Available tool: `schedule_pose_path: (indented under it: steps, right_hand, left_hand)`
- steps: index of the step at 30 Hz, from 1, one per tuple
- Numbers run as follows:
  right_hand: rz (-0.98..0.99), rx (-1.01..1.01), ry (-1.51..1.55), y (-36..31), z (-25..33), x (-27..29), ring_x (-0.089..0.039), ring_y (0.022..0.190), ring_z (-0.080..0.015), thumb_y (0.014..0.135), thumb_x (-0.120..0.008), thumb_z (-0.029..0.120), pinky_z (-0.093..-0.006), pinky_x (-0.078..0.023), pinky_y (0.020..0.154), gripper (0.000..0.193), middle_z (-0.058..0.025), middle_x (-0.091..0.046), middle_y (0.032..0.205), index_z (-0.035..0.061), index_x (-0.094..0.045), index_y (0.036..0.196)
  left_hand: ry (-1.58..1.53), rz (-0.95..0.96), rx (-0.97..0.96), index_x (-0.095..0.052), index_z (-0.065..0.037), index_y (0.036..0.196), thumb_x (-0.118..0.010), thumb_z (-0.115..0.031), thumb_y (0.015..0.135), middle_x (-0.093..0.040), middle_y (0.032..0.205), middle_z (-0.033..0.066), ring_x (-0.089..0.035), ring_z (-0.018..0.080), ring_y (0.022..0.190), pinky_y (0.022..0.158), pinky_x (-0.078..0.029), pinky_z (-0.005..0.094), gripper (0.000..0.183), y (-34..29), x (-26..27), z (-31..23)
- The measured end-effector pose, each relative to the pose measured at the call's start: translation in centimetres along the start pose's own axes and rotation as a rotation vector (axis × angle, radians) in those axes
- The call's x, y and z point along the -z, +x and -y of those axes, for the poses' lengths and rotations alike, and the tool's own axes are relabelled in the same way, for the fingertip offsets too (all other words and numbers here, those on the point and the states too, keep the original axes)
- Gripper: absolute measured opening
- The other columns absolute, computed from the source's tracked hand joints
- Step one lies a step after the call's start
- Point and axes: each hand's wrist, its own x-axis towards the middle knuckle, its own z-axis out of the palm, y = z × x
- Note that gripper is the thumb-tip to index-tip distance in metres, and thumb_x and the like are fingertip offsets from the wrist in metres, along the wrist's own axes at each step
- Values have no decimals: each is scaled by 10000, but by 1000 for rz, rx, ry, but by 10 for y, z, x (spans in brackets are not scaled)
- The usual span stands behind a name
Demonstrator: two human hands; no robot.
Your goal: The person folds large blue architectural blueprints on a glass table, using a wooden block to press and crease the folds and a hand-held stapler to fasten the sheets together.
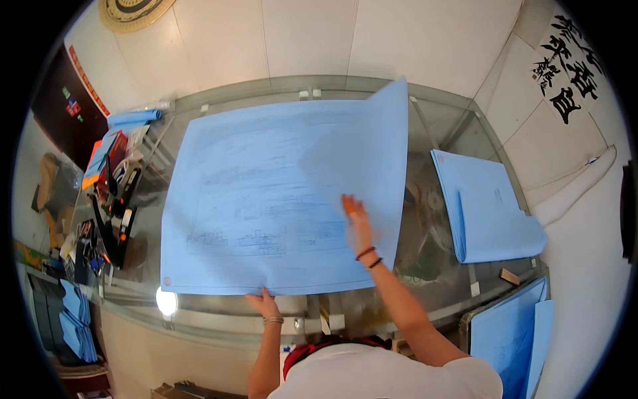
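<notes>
A large blue drawing sheet (266,193), printed with faint line plans, is spread over a glass-topped table (419,266). Its far right corner stands up off the glass, and a shadow falls beside it. At the near edge my left hand (266,306) pinches the sheet's border, thumb on top; the other fingers are partly hidden. My right hand (357,226) is over the right half of the sheet, fingers stretched out and slightly blurred, with orange at a fingertip. Whether its palm presses on the paper I cannot tell.
Folded blue sheets (492,206) lie at the table's right, near a small wooden block (510,276). More blue sheets (508,339) stand at lower right. Black staplers (119,233) and a blue roll (135,118) sit on the left. Folded blue papers (78,319) rest lower left.
</notes>
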Motion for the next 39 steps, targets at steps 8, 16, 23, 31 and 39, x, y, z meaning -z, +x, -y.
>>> schedule_pose_path:
  steps: [8,16,23,31,39]
  right_hand:
    - [585,61,-4,-94,123,-84,-333,1232,-343,818,-388,-6,-635,-271,927,548,-92,-361,1354,194,-346,1327]
    - [797,141,-11,-154,174,-91,-283,1270,-336,825,-410,50,-635,-224,961,587,-128,-315,1379,173,-240,1373]
    - [677,328,-37,-217,122,-26,-278,1272,-330,786,-443,60,-555,-245,992,596,-186,-301,1363,45,-252,1351]
    - [560,487,-138,-266,75,29,-356,1227,-293,754,-456,45,-484,-271,1008,522,-134,-405,1291,5,-389,1270]
    - [489,342,-377,-268,61,53,-383,1203,-270,778,-477,78,-473,-276,1008,468,-66,-441,1263,82,-451,1245]
  left_hand:
    - [64,143,418,-296,-79,1150,-568,-69,831,-533,891,56,-520,129,687,536,-457,241,420,-107,25,-17]
    - [-8,382,578,-361,-90,1146,-513,28,793,-550,953,80,-565,146,768,622,-517,279,402,-144,40,-6]
    - [-242,233,651,-393,-98,1077,-543,-26,776,-490,756,27,-487,121,595,519,-461,264,344,-121,80,-17]
    - [-108,-134,66,-442,-56,1155,-521,-63,826,-524,888,21,-490,81,704,585,-412,205,339,94,137,-84]
    - [-225,-39,-117,-435,-56,1217,-466,57,798,-549,983,68,-525,135,786,710,-443,268,435,194,159,-62]
